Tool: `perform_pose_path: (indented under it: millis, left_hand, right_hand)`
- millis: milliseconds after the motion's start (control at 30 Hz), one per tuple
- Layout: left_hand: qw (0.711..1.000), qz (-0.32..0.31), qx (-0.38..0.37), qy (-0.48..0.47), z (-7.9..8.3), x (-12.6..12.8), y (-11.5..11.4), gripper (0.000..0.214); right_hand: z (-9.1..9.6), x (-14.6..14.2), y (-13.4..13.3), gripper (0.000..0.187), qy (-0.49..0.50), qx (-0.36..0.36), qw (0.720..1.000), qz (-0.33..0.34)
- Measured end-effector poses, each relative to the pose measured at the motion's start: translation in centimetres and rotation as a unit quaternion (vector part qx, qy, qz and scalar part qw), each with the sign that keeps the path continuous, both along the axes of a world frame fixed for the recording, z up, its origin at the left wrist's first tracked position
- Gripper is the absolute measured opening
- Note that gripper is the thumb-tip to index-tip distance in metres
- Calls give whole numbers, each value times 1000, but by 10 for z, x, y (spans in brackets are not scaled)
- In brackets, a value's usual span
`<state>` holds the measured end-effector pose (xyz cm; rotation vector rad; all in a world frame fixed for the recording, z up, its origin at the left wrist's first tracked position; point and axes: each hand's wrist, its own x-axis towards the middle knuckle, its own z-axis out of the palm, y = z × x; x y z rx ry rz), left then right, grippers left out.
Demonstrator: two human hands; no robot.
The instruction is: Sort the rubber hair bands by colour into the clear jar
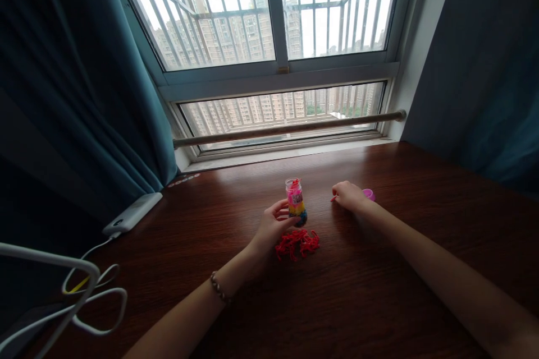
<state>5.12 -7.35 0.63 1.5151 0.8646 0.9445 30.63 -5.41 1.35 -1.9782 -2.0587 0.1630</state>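
Note:
My left hand (274, 225) grips a small clear bottle (295, 202) that stands upright on the wooden table (379, 291), filled with layers of coloured bits. The bottle's mouth is uncovered, and something red pokes out of it. A loose pile of red rubber bands (297, 243) lies just in front of the bottle, beside my left hand. To the right, my right hand (349, 195) rests on the table with its fingers curled, pinching a small red piece at its left side. A pink lid (369, 194) lies right behind that hand, partly hidden.
A white power bank (132, 213) lies at the table's back left, with white cables (90, 286) looping toward the front left. Teal curtains (84, 95) hang on both sides of a barred window (278, 39). A wooden rod (290, 127) runs along the sill.

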Motion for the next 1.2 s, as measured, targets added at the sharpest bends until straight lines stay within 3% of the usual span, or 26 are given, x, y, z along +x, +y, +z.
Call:
perform_pose_path:
  millis: [233,333,433,500,600,667,900,1200]
  left_hand:
    - [1000,0,15,19,-4,0,0,50]
    - [999,2,29,29,-5,-1,-1,50]
    - [998,8,39,43,-5,-1,-2,50]
    - [998,10,38,51,-5,-2,-3,52]
    - [998,10,38,58,-4,-1,-4,52]
    - [997,13,45,66,-4,0,-5,53]
    - [990,17,112,89,0,2,-12,49]
    - [981,14,163,101,5,3,-17,45]
  right_hand:
    - [-12,3,4,11,13,5,1000,5]
    - [-3,-4,4,6,53,37,998,20]
    - [18,-19,-4,11,111,78,989,55]
    - [35,-32,-15,16,175,104,974,98]
    - [54,-47,-35,17,338,137,912,187]
    - [60,-53,-45,17,377,142,893,201]
    - [60,-52,-47,19,319,184,915,165]
    - [64,-55,-51,34,188,189,937,225]
